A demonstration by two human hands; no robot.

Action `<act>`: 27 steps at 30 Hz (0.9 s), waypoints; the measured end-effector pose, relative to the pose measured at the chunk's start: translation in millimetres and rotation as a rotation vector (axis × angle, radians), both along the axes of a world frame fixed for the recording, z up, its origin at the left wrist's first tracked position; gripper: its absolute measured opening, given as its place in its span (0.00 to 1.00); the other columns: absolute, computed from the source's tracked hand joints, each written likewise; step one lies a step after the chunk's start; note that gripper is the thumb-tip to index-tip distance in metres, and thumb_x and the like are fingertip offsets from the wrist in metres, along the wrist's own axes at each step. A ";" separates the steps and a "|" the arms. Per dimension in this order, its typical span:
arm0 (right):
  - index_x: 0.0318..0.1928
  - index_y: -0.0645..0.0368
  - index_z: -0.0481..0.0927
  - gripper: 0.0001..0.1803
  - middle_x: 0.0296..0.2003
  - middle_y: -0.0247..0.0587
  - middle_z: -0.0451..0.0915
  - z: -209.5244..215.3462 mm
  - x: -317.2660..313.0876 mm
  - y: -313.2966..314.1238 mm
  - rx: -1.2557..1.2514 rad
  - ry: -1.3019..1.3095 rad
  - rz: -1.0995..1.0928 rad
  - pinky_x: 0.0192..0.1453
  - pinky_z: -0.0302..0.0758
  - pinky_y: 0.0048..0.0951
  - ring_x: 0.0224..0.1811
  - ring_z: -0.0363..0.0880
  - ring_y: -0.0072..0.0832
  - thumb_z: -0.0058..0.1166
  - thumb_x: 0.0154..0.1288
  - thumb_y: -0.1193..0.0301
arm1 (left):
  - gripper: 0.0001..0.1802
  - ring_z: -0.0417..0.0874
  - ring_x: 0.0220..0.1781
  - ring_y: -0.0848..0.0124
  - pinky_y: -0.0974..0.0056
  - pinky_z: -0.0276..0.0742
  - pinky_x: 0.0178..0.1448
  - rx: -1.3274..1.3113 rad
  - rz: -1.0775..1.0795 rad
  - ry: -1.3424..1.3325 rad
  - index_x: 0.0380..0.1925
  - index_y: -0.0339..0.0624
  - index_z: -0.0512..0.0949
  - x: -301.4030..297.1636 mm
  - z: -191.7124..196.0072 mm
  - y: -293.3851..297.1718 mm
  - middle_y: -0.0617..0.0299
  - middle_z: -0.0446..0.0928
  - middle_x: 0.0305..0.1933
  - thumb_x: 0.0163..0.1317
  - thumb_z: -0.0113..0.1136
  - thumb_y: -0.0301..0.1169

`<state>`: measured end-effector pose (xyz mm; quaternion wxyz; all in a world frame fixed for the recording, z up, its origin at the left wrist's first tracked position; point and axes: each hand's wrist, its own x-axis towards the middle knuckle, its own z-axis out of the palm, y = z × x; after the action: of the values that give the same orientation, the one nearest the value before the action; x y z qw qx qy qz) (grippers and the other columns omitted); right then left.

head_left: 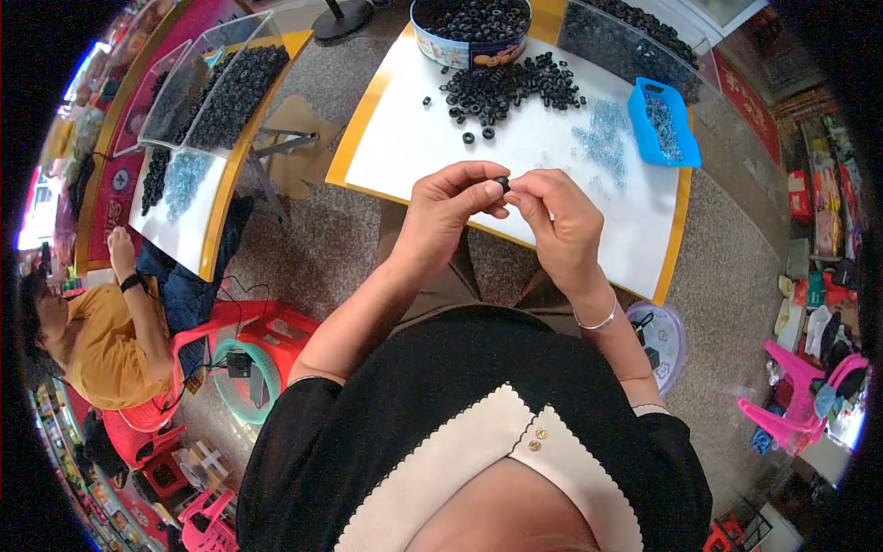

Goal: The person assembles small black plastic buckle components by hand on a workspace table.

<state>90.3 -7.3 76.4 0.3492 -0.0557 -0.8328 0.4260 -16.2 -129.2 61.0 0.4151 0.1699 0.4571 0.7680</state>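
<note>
Above the near edge of the white tabletop (414, 120), my left hand (441, 210) pinches a small black ring-shaped part (502, 184) between thumb and forefinger. My right hand (565, 225) is closed in a pinch right beside that part; whatever its fingertips hold is too small or hidden to make out. Beyond my hands lies a heap of similar black parts (501, 87), two of them loose at its near side. Small clear bluish pieces (604, 143) are scattered to the right of the heap.
A round tin (469, 52) of black parts stands at the back. A blue plastic basket (641, 138) holds clear pieces at the right edge. Behind it is a clear bin (635, 60). At left, a person (110, 340) sits by another table (210, 221) with bins.
</note>
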 end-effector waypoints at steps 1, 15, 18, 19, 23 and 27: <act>0.37 0.64 0.78 0.06 0.33 0.39 0.78 0.6 -0.2 0.1 0.000 -0.001 -0.001 0.36 0.76 0.22 0.33 0.77 0.23 0.57 0.59 0.82 | 0.12 0.81 0.34 0.74 0.70 0.79 0.43 -0.021 -0.011 0.055 0.44 0.31 0.77 -0.6 -1.1 -0.2 0.59 0.80 0.35 0.62 0.58 0.26; 0.32 0.60 0.76 0.09 0.30 0.38 0.71 -21.0 4.6 13.7 -0.015 -0.132 0.192 0.38 0.71 0.31 0.35 0.72 0.34 0.63 0.51 0.74 | 0.20 0.81 0.34 0.73 0.70 0.80 0.39 -0.028 -0.505 -0.285 0.48 0.30 0.76 -16.8 -36.3 -4.8 0.56 0.80 0.36 0.61 0.61 0.34; 0.33 0.60 0.76 0.10 0.32 0.38 0.71 -23.1 7.2 16.4 -0.012 -0.153 0.232 0.39 0.71 0.31 0.35 0.72 0.33 0.63 0.53 0.71 | 0.19 0.79 0.33 0.75 0.72 0.77 0.37 -0.043 -0.537 -0.239 0.48 0.31 0.76 -17.4 -40.0 -4.6 0.59 0.79 0.34 0.62 0.60 0.35; 0.35 0.60 0.76 0.11 0.33 0.38 0.71 -23.8 7.9 16.9 -0.064 -0.166 0.247 0.40 0.72 0.30 0.36 0.72 0.31 0.62 0.55 0.69 | 0.19 0.79 0.33 0.75 0.72 0.77 0.37 -0.043 -0.540 -0.238 0.48 0.31 0.76 -16.2 -38.0 -3.9 0.59 0.79 0.34 0.62 0.60 0.35; 0.42 0.62 0.74 0.15 0.41 0.40 0.70 -22.1 5.3 4.8 -0.266 -0.121 0.185 0.45 0.71 0.26 0.40 0.72 0.27 0.56 0.64 0.64 | 0.17 0.74 0.30 0.79 0.75 0.70 0.34 -0.011 -0.424 -0.259 0.46 0.34 0.76 -5.0 -21.8 1.6 0.65 0.76 0.32 0.64 0.57 0.36; 0.46 0.64 0.72 0.18 0.43 0.45 0.69 -15.7 2.1 -21.0 -0.481 -0.116 0.146 0.49 0.71 0.29 0.43 0.72 0.32 0.46 0.70 0.59 | 0.13 0.72 0.30 0.81 0.74 0.69 0.33 -0.002 -0.306 -0.243 0.43 0.36 0.77 12.4 -15.3 8.1 0.68 0.75 0.33 0.67 0.54 0.35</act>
<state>92.3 -28.2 60.7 0.2460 -0.1010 -0.7279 0.6320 -3.7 -121.1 45.7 0.5794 0.1428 0.3731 0.7104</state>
